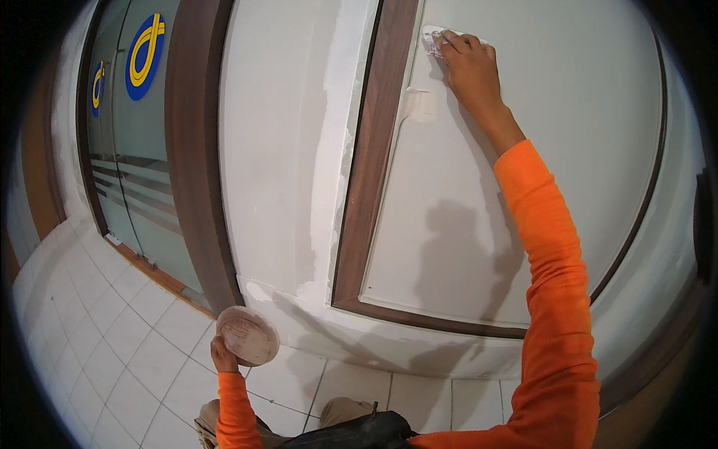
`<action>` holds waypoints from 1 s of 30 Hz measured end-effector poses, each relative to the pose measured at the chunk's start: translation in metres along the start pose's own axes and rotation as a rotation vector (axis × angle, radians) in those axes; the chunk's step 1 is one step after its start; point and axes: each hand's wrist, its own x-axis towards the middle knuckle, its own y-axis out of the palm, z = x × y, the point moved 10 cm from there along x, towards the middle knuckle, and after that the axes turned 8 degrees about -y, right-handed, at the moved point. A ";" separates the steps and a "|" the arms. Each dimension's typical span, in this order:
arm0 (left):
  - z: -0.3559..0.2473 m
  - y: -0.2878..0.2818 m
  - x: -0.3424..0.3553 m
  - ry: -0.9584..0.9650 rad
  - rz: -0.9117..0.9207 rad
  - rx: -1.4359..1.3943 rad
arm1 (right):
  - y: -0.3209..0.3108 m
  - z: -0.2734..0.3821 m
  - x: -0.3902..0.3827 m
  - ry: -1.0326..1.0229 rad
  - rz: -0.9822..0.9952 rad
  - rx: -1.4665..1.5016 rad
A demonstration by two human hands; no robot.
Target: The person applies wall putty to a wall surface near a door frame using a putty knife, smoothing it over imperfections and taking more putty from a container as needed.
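Observation:
My right hand (473, 71) is raised to the upper part of a pale framed panel (583, 150). Its fingers are closed on a flat whitish piece (432, 39) held against the panel near its left edge; the exact kind is hard to make out. Just below, a beige patch (420, 106) shows on the panel. Low on the left, my left hand (223, 355) grips the rim of a round lid-like disc (250, 337). Whitish smears cover the face of this disc, which is tilted above the floor tiles.
Dark brown wood trim (366, 172) borders the panel. Left of it stands a white wall strip (277, 150) with uneven patches, then a brown door post (196, 150) and a frosted glass door (134, 135) with blue-and-yellow emblems. White floor tiles (97, 322) lie below, beside my knees.

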 end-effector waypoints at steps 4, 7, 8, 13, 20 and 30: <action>-0.009 0.003 -0.007 0.026 -0.011 -0.002 | 0.011 0.010 -0.008 -0.031 0.073 -0.022; -0.010 -0.005 -0.004 0.017 0.001 -0.035 | 0.005 0.037 -0.032 -0.035 0.098 0.046; -0.008 -0.002 -0.004 -0.010 0.029 -0.070 | 0.002 0.049 -0.044 -0.045 0.110 0.070; -0.013 -0.003 -0.013 -0.036 0.005 -0.073 | -0.012 0.108 -0.094 -0.087 0.218 0.228; -0.018 -0.003 -0.017 -0.047 0.030 -0.100 | -0.030 0.206 -0.183 -0.136 0.507 0.479; -0.003 -0.009 -0.005 -0.023 0.069 -0.107 | -0.052 0.163 -0.236 0.840 0.277 0.998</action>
